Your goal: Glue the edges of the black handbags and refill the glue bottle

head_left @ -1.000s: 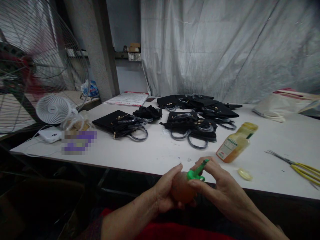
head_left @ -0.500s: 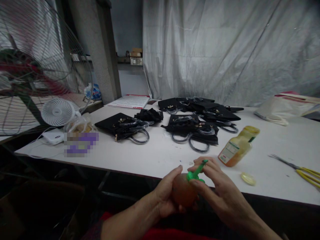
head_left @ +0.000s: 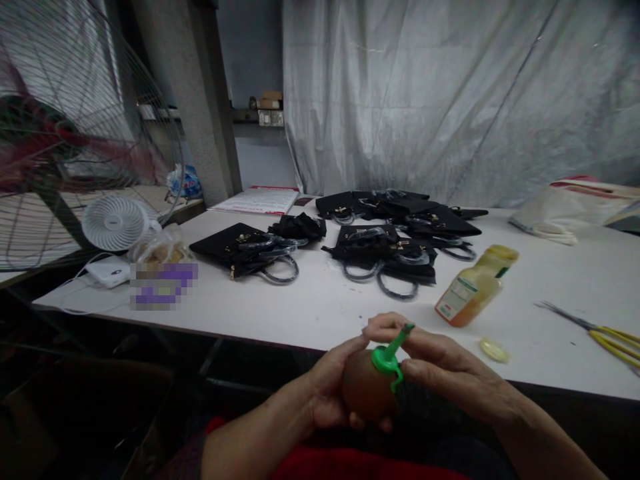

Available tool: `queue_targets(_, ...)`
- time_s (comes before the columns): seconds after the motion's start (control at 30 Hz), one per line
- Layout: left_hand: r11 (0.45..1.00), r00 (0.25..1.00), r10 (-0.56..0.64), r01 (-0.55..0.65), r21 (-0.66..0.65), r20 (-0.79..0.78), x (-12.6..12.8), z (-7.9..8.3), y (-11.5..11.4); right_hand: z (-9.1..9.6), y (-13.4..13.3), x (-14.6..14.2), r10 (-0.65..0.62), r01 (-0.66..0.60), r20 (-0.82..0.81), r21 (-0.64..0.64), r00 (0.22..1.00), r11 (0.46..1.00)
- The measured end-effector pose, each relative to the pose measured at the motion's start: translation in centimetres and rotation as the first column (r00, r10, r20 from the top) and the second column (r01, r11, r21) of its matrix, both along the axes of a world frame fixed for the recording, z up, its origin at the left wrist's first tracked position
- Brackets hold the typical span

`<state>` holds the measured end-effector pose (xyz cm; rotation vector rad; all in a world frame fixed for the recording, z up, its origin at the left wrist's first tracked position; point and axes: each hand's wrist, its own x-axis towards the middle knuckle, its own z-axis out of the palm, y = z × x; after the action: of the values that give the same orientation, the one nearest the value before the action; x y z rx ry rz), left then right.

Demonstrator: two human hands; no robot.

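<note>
My left hand [head_left: 327,387] is wrapped round a small round brown bottle [head_left: 365,393], held just below the near edge of the white table [head_left: 310,307]. A green nozzle cap [head_left: 389,353] sits on top of the bottle. My right hand [head_left: 440,370] pinches that green nozzle between thumb and fingers. Both hands are close to my body, over my red garment.
Several black handbags [head_left: 385,250] lie across the middle of the table. A yellow-capped bottle [head_left: 473,287] stands at right, a loose clear lid [head_left: 494,349] beside it, and yellow-handled scissors [head_left: 600,330] farther right. A small white fan [head_left: 114,223] and a large fan [head_left: 60,133] stand at left.
The bottle has tilted more upright, so its brown body and green cap show more fully. My right fingers have shifted onto the nozzle tip. Nothing on the table has moved.
</note>
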<state>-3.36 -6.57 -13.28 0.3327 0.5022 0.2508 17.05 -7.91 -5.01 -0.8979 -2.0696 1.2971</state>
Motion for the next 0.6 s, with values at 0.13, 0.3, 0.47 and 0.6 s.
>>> queue_targets(0.13, 0.999, 0.999, -0.035, 0.034, 0.036, 0.034, 0.2, 0.6, -0.3, -0.1, -0.1, -0.2, 0.100, -0.100, -0.023, -0.023, 0.995, 0.995)
queue_targets(0.3, 0.992, 0.984, -0.124, 0.121, 0.034, 0.125, 0.2, 0.6, -0.2, 0.2, 0.2, 0.0, 0.149, -0.149, 0.006, 0.090, 0.989, 0.985)
queue_targets(0.47, 1.000, 0.996, -0.006, 0.004, 0.023, 0.087, 0.4, -0.5, -0.3, -1.0, 0.0, -0.9, 0.058, -0.058, 0.003, 0.194, 0.998, 0.979)
queue_targets(0.6, 0.992, 0.992, 0.124, -0.124, 0.012, 0.012, 0.4, -0.9, -0.6, -3.0, -1.4, -2.7, -0.221, 0.222, -0.083, 0.003, 0.972, 0.975)
